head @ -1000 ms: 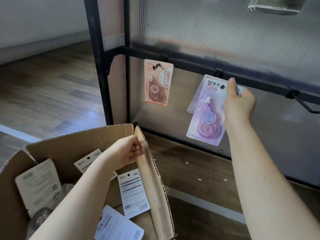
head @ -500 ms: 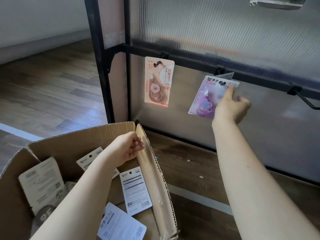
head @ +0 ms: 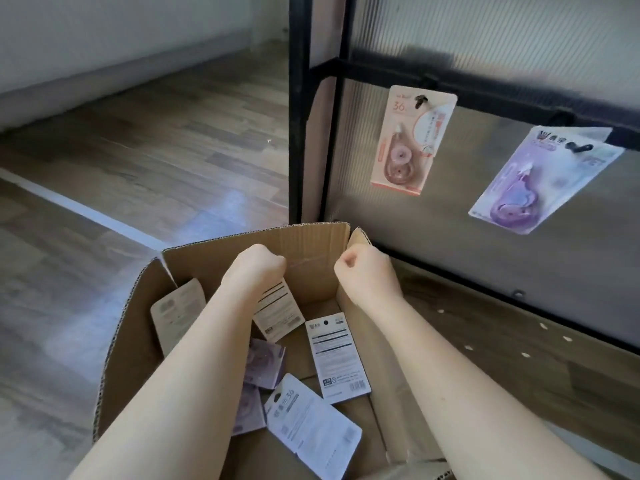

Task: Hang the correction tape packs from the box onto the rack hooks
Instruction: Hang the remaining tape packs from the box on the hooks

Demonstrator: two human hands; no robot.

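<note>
Over the box's (head: 221, 244) far edge, both hands are curled: L hand (head: 258, 268) is closed on a pack (head: 277, 313), R hand (head: 367, 271) is closed w/ nothing seen inside. Pink pack (head: 412, 140) & purple pack (head: 543, 178) are hung on rack hooks (head: 420, 100).

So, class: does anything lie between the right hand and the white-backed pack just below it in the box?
Nothing visible does. The right hand hangs at the box rim, and the pack lies uncovered on the box floor below it.
</note>
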